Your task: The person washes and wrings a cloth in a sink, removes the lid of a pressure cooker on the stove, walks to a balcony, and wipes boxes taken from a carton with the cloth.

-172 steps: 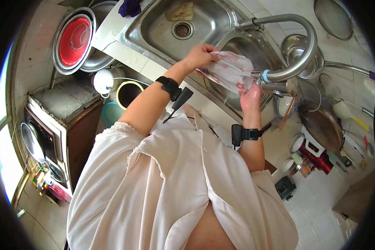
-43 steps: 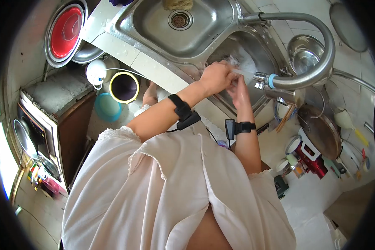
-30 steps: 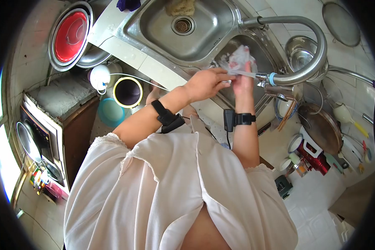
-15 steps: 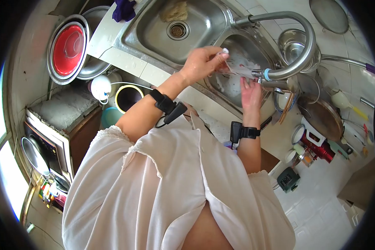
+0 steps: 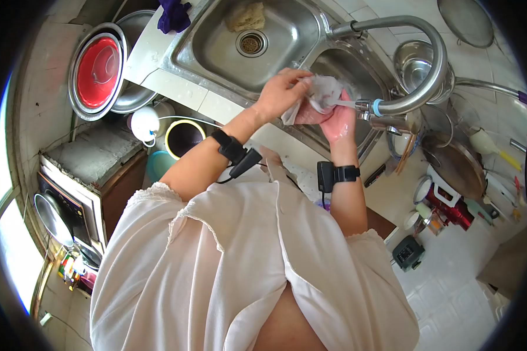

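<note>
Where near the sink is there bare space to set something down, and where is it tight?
Bare: the left basin, between its drain and the right basin; and the counter corner, between the purple cloth and the left basin. Crowded: the right basin, where the left hand and right hand meet at the white bag by the faucet.

Your bag [image 5: 325, 88] was whitish with pinkish patches, your wristbands [image 5: 234, 150] black, your shirt [image 5: 228, 234] plain cream, the sink [image 5: 222, 61] and tap [image 5: 441, 52] silver-grey, its ring [image 5: 377, 107] light blue, the basin [image 5: 98, 70] red, the rag [image 5: 173, 16] purple, and the bucket's rim [image 5: 167, 140] yellow.
</note>
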A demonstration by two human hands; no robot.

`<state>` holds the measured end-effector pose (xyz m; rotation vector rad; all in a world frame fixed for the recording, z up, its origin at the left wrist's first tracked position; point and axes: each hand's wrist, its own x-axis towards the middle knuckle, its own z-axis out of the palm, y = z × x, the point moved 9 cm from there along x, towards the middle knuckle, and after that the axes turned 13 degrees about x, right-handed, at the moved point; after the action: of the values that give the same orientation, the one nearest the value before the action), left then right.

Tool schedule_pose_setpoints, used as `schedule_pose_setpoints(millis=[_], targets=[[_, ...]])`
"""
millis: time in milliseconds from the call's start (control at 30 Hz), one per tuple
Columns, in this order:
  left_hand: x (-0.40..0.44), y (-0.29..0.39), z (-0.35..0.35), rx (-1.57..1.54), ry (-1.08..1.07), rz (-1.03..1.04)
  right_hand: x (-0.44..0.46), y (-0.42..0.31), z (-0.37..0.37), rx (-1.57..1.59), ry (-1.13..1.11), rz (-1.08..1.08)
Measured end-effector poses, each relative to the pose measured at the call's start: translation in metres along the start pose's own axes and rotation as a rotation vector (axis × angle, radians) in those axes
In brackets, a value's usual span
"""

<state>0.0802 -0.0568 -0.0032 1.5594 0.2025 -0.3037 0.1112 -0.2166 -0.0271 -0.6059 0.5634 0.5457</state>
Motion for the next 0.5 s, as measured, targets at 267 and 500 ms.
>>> schedule_pose_setpoints(millis=[267,500], targets=[[0.056,-0.055,0.078,-0.436,-0.098,-0.313,-0.020,-0.026,0.004,-0.355,0.053,-0.094],[0.047,-0.073,0.066,-0.376,0.085,-0.475,-0.033,-0.093,-0.075,-0.926,0.437,-0.204]])
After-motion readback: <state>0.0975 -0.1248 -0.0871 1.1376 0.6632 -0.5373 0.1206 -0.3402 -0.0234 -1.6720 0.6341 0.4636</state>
